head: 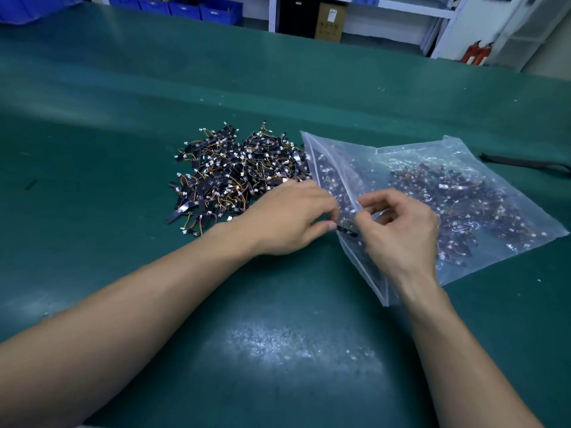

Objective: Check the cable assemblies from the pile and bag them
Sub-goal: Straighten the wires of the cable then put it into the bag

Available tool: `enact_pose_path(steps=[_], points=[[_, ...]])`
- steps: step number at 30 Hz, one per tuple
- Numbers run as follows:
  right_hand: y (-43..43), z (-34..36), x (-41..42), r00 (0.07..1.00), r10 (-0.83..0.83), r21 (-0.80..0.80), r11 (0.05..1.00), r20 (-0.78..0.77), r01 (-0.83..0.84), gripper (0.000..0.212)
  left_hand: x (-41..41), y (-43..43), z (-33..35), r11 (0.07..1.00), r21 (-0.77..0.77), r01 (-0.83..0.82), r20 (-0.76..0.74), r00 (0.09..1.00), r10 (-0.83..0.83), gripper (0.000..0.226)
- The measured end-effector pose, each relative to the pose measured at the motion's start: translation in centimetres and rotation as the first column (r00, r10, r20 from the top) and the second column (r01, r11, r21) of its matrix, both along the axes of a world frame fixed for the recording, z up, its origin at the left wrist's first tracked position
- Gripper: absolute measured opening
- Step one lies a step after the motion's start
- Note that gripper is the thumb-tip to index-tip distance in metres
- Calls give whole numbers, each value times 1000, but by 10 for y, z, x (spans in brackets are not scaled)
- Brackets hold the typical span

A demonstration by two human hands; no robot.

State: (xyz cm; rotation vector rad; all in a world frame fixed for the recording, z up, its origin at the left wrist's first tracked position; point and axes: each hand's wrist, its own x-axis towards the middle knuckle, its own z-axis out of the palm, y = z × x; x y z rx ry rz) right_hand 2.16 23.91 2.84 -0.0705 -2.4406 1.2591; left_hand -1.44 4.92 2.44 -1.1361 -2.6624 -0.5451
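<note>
Pile (234, 174): loose heap on the table (123, 125), just left of the bag. Flat black strips, thin orange and yellow wires and small white plugs, lying in all directions.
Cable assembly (347, 232): one flat black strip at the bag's mouth, between the two hands. Long axis runs roughly left to right, with the right end slightly nearer the camera. Its wires are not visible.
Bag (482, 168): clear, crinkled plastic, lying flat to the right of the pile. The mouth faces left, its edge running from the far side toward the near side. Part filled with the same dark strips and white plugs.
Left hand (287, 223): back upward, thumb and fingertips pressed together on the strip's left end.
Right hand (401, 233): fingers curled, thumb and forefinger pinching the bag's upper lip and lifting it.
Table surface: green mat, matte, with glare patches.
Strap (525, 162): black, lying beyond the bag at the right edge.
Background: blue bins (188, 9), brown carton (330, 21), red fire extinguishers (477, 52).
</note>
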Motion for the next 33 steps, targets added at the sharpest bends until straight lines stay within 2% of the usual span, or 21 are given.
enact_pose_path(steps=[6, 8, 10, 11, 12, 13, 14, 16, 17, 18, 20, 21, 23, 28, 33], points=[[-4, 2, 0, 995, -24, -67, 998, -98, 18, 18, -18, 54, 0, 969, -211, -129, -22, 992, 127, 28], [-4, 2, 0, 991, -29, -68, 997, -132, 20, 20, -20, 70, 2, 976, -159, -148, 47, 986, 157, 29], [-2, 2, 1, 987, -31, -96, 995, -158, 16, 22, -23, 84, 1, 986, -63, -152, 122, 980, 159, 21], [-2, 2, 1, 984, -25, -107, 994, -175, 6, 23, -25, 89, 1, 986, -68, -152, 112, 981, 159, 14], [-1, 2, 1, 981, -15, -105, 994, -194, -6, 24, -25, 93, -1, 982, -99, -159, 73, 983, 166, 17], [-1, 2, 1, 978, -4, -92, 996, -209, -16, 25, -26, 95, -3, 967, -166, -191, -9, 981, 192, 22], [-2, 2, 1, 976, 6, -77, 997, -218, -24, 25, -27, 97, -8, 962, -146, -232, -66, 972, 225, 19], [-2, 0, 1, 975, 20, -60, 998, -221, -34, 23, -27, 100, -11, 953, -107, -283, -79, 958, 275, 36], [-2, -1, 1, 976, 25, -59, 997, -214, -39, 22, -27, 99, -11, 955, -128, -268, -66, 963, 262, 30], [-2, -2, 0, 978, 31, -58, 997, -204, -44, 22, -24, 96, -10, 958, -106, -266, -16, 964, 266, 21], [-2, -4, -1, 982, 45, -49, 997, -182, -55, 22, -17, 85, -1, 955, 9, -296, 69, 953, 294, 36], [-3, -5, -1, 984, 52, -42, 997, -170, -59, 22, -14, 76, -1, 955, 11, -297, 62, 953, 296, 35], [-3, -7, -1, 987, 64, -15, 998, -148, -67, 22, -6, 55, -4, 961, -20, -277, 1, 961, 277, 17], [-6, -14, -2, 992, 112, 78, 991, -51, -108, 14, 7, -27, -5, 960, 58, -275, -1, 961, 276, 23], [-10, -19, 1, 985, 167, 132, 976, 39, -171, 5, 4, -80, -8, 890, -62, -452, -13, 892, 452, 18]])
